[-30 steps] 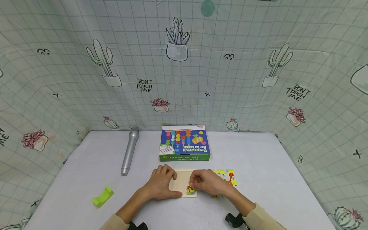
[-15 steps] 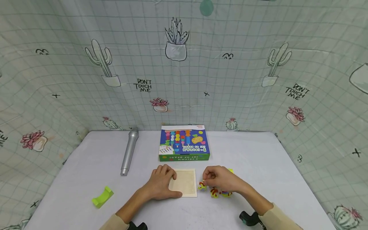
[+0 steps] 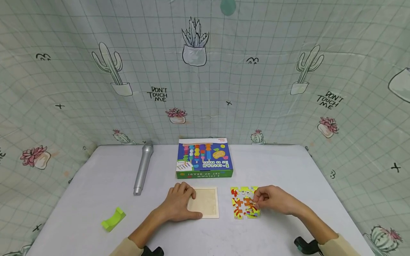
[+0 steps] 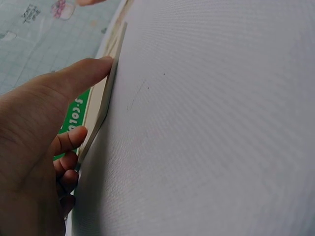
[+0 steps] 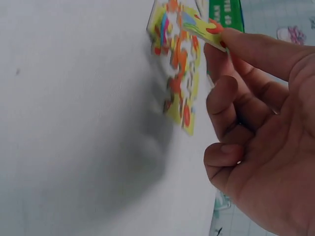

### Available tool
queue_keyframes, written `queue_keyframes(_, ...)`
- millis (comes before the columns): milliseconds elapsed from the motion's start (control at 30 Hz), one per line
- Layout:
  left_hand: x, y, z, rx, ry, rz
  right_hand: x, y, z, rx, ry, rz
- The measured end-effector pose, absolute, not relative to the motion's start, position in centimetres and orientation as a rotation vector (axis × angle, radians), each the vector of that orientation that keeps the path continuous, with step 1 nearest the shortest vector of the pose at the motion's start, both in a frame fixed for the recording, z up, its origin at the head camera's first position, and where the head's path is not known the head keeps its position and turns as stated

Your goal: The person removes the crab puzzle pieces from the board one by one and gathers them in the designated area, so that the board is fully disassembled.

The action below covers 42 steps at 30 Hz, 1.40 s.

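My left hand holds a small, square, pale wooden puzzle tray, its thumb along the near edge and its fingers at the left side. The tray's raised rim and plain wood bottom show. To the tray's right lie several jigsaw pieces, yellow with red and orange pictures, set out in a loose block. My right hand is at the right side of that block. Between thumb and index finger it pinches one jigsaw piece, yellow-green with red and a patch of blue, tilted above the others; its remaining fingers are curled.
Behind the tray lies a blue and green bead-set box. A grey tube is at the back left, and a lime-green curved block at the left. A patterned cloth hangs behind the white table.
My right hand has lifted a jigsaw piece from the tray's near right corner and carried it right, to the far side of the other pieces. My left hand stays on the tray.
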<state>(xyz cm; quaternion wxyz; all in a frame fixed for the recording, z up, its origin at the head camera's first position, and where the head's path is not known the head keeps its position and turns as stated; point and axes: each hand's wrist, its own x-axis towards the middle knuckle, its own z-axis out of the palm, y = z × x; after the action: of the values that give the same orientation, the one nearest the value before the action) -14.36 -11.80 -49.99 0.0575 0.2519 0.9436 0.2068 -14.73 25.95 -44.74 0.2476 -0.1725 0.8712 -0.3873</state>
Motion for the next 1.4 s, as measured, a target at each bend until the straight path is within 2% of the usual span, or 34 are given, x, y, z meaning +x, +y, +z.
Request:
queue_keyframes(333,-14.4,-11.8,-50.0,0.769,2.861,0.635,-14.5,28.2,-45.7,-0.427,2.389,-0.933)
queue_keyframes(1400,-14.3,-11.8,-49.8,0.76,2.852,0.628,-14.5,27.3,-47.0,-0.514,2.587,-0.843)
